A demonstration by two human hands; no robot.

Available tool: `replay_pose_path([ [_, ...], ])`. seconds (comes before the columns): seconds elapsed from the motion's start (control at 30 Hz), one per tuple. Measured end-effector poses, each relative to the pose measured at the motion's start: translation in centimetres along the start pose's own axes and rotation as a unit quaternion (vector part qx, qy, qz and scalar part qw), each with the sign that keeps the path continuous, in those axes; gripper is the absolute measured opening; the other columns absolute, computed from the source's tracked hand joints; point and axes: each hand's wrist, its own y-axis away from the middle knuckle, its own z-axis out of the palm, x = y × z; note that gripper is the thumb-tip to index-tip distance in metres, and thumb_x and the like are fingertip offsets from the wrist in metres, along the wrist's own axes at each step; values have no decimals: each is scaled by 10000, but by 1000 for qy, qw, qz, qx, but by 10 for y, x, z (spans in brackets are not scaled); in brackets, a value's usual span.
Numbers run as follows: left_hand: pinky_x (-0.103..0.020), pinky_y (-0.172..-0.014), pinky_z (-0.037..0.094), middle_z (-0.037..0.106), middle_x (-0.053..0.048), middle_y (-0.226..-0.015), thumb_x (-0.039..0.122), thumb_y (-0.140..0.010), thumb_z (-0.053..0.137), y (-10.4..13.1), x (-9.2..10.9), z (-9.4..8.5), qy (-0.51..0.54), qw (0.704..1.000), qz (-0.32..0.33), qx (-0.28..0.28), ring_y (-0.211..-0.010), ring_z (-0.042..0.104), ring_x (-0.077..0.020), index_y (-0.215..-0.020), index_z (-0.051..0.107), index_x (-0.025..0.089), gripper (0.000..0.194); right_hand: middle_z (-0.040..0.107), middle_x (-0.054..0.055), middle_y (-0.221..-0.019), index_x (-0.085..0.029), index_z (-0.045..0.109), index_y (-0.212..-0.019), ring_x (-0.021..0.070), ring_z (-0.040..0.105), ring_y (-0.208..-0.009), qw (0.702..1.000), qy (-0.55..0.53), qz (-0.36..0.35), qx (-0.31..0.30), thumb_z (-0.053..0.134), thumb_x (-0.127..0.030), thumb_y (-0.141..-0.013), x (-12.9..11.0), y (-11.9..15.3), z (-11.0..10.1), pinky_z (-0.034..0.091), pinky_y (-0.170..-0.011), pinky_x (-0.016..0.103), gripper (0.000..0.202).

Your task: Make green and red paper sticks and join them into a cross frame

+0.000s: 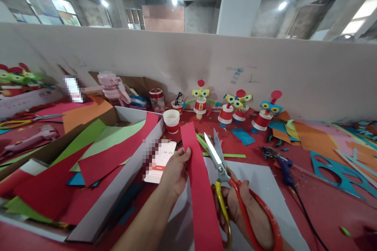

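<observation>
My left hand (178, 170) pinches the left edge of a long red paper strip (198, 180), which stands upright in front of me. My right hand (247, 211) is wrapped round the handles of a pair of scissors (219, 168), one handle red and one yellow. The scissor blades point up and to the left, slightly parted, just right of the strip, with no paper between them. Part of my right hand is hidden behind the strip and the handles. A white sheet (265, 188) lies on the red table beneath both hands.
At left, a box (97, 204) holds coloured paper. A lit phone (160, 160) lies beside it. Stacked cups (171, 121) and several cup figures, one being a red cup figure (200, 106), stand by the wall. A glue gun (285, 170) and blue paper (335, 172) lie right.
</observation>
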Motion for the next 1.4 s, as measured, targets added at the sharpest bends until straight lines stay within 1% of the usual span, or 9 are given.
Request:
replay_pose_path([
  [0.13, -176, -459, 484, 668, 23, -604, 150, -768, 691, 0, 3, 1, 12, 1000, -1, 5, -462, 586, -88, -760, 649, 164, 45, 571, 56, -730, -145, 619, -851, 126, 510, -559, 999, -42, -6, -32, 272, -792, -818, 4, -2, -9, 410, -507, 249, 735],
  [0.33, -231, -575, 544, 693, -13, -650, 89, -746, 662, -2, 4, 3, 21, 1000, -11, 2, -559, 649, -138, -797, 648, 159, 88, 614, 33, -784, -233, 399, -1352, 139, 555, -545, 997, -80, -19, -10, 469, -643, -858, 12, -6, -18, 443, -460, 251, 646],
  [0.67, -230, -658, 485, 680, -5, -716, 48, -651, 690, -1, 1, -1, -34, 998, 2, -49, -629, 624, -126, -789, 629, 174, 196, 572, -11, -646, -192, 577, -1129, 137, 518, -527, 977, 111, -22, 179, 659, -576, -745, -18, 0, -3, 444, -491, 261, 549],
  [0.77, -231, -651, 424, 632, 16, -650, 139, -662, 733, -2, -2, -3, -138, 988, 65, -35, -623, 565, -123, -691, 630, 177, 114, 531, -20, -577, -210, 598, -1030, 163, 512, -511, 917, 325, -49, 227, 564, -586, -793, -31, 1, -15, 429, -493, 280, 447],
  [0.87, -220, -603, 355, 547, 43, -555, 175, -679, 724, -4, -3, -6, -249, 957, 147, 17, -574, 466, -108, -539, 583, 181, 199, 658, 51, -808, -247, 554, -1146, 229, 613, -653, 758, 573, -72, 304, 505, -506, -817, -44, 5, -35, 460, -591, 334, 422],
  [0.93, -219, -584, 340, 528, 44, -533, 186, -686, 711, -7, -3, -8, -284, 940, 186, 29, -576, 455, -118, -523, 596, 188, 200, 687, 105, -840, -222, 550, -1186, 280, 648, -661, 650, 680, -15, 339, 441, -469, -831, -50, 9, -53, 448, -579, 374, 447],
  [1.0, -217, -579, 351, 546, 41, -533, 192, -676, 715, -10, -1, -10, -274, 940, 200, 34, -592, 484, -131, -549, 627, 198, 155, 703, 129, -769, -201, 577, -1158, 317, 665, -628, 591, 725, 58, 348, 394, -426, -842, -51, 14, -70, 436, -553, 396, 429],
  [1.2, -237, -650, 454, 693, -7, -699, 201, -660, 726, -10, 6, -9, -175, 971, 160, 23, -719, 618, -175, -757, 707, 195, 99, 731, 184, -815, -187, 641, -990, 399, 698, -743, 575, 722, 153, 353, 398, -465, -830, -42, 21, -98, 469, -604, 467, 402],
  [1.4, -272, -541, 476, 668, -31, -586, 201, -630, 775, 1, 13, -3, -178, 982, -9, -59, -509, 607, -162, -707, 684, 153, 129, 719, 166, -844, -216, 649, -1032, 398, 690, -794, 579, 725, 163, 336, 411, -470, -813, -39, 21, -94, 475, -641, 497, 411],
])
